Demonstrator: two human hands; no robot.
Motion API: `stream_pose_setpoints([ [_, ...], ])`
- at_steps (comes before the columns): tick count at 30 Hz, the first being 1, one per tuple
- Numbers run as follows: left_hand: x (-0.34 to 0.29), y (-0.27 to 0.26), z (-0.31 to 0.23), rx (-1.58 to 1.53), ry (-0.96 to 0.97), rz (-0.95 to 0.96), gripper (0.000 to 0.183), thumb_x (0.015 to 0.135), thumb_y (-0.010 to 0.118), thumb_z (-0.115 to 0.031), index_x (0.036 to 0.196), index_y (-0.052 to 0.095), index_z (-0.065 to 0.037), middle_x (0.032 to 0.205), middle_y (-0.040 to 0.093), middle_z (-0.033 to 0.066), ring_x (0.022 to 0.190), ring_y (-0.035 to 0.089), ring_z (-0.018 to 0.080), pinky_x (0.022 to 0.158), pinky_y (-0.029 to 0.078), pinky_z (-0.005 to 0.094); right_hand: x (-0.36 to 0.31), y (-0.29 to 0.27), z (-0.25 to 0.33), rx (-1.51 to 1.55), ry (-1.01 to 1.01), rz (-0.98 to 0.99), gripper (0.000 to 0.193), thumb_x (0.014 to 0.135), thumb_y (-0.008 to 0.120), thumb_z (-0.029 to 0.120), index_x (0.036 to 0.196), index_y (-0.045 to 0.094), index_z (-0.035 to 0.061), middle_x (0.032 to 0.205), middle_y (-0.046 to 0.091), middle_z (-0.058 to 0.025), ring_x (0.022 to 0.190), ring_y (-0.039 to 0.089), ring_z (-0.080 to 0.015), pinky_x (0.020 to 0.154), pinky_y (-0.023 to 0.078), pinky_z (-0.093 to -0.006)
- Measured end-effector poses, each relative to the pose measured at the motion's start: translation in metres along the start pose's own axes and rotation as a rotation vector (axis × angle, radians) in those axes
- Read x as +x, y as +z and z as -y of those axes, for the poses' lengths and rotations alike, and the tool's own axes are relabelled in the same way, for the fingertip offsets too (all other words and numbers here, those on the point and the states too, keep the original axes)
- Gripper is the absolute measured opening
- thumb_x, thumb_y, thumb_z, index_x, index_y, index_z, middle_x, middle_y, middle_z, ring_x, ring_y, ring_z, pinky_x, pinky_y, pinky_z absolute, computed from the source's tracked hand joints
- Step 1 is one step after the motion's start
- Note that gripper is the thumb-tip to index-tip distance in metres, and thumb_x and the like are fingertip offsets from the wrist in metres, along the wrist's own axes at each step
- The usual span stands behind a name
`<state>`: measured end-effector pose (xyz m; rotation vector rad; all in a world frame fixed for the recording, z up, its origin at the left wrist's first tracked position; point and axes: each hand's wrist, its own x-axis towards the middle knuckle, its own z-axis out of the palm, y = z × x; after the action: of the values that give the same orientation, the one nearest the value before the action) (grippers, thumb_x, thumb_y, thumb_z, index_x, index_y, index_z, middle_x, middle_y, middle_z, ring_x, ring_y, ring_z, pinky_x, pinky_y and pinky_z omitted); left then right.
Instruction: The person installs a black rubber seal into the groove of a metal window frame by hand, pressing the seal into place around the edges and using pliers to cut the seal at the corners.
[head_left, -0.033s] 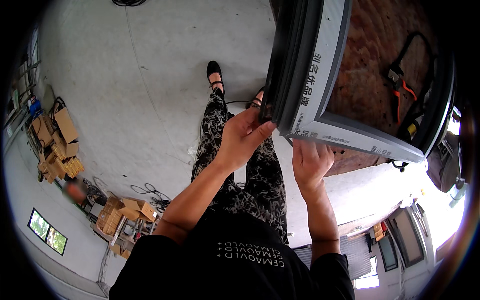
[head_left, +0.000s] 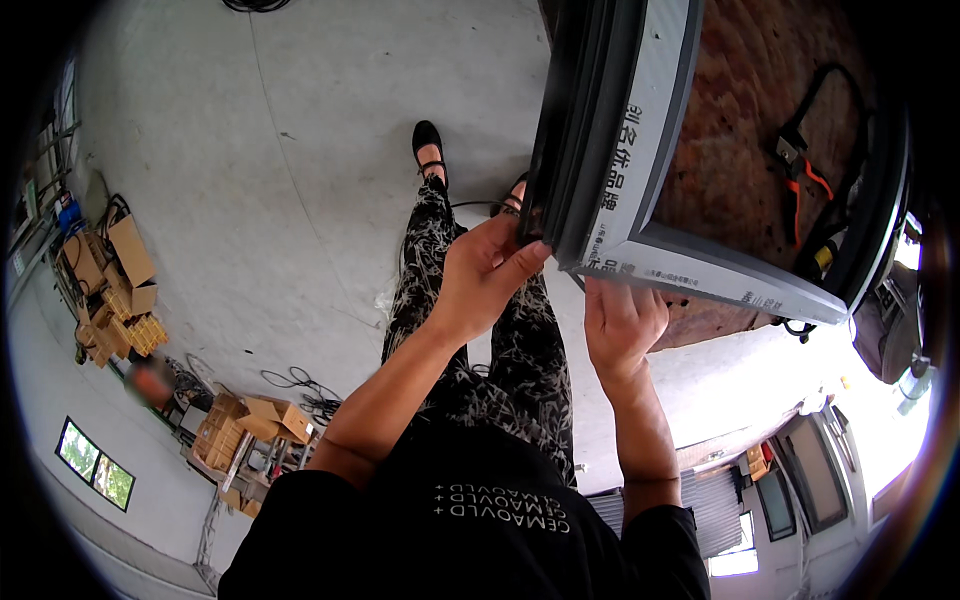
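A dark grey window frame (head_left: 640, 170) with white printed film on its face lies on a reddish-brown wooden table top (head_left: 745, 100). My left hand (head_left: 480, 280) is closed at the near left corner, thumb and fingers pinching the outer grooved black edge. Some of its fingertips are hidden behind that edge. Just right of the corner, my right hand (head_left: 626, 325) grips the near bar from below, its fingertips covered by the frame. Inside the frame, a pair of hand cutters (head_left: 803, 180) with orange handles rests beside a black strip (head_left: 858, 110).
Open cardboard boxes (head_left: 133, 255) stand along the left wall, and more boxes (head_left: 280, 417) sit at lower left near coiled black cable (head_left: 318, 400). A thin line crosses the grey floor (head_left: 330, 120). A dark bag (head_left: 885, 325) is at the far right.
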<state>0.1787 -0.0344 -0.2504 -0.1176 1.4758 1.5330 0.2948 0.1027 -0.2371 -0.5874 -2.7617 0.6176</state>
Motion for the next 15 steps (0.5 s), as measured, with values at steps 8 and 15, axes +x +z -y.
stream_pose_setpoints([
  [8, 0.000, -0.002, 0.002, -0.113, -0.043, 0.031, 0.022, 0.095, 0.066, -0.020, 0.100, 0.060, 0.000, 0.079, 0.053, -0.0055, 0.071, 0.044, 0.0022, 0.063, 0.038, 0.0178, 0.008, -0.002, 0.005, 0.130, -0.091, -0.091, 0.030, 0.071, 0.077, 0.001, 0.098, 0.071, 0.0116, 0.095, 0.068, -0.0074, 0.082, 0.067, -0.0288, 0.071, 0.054, -0.0355],
  [15, -0.005, 0.002, -0.009, -0.222, -0.131, -0.011, 0.019, 0.095, 0.065, -0.018, 0.100, 0.061, 0.000, 0.084, 0.061, -0.0008, 0.078, 0.055, 0.0065, 0.075, 0.046, 0.0223, 0.004, 0.003, -0.001, 0.128, -0.125, -0.121, 0.032, 0.067, 0.075, -0.003, 0.096, 0.071, 0.0100, 0.097, 0.067, -0.0085, 0.085, 0.066, -0.0307, 0.073, 0.054, -0.0379],
])
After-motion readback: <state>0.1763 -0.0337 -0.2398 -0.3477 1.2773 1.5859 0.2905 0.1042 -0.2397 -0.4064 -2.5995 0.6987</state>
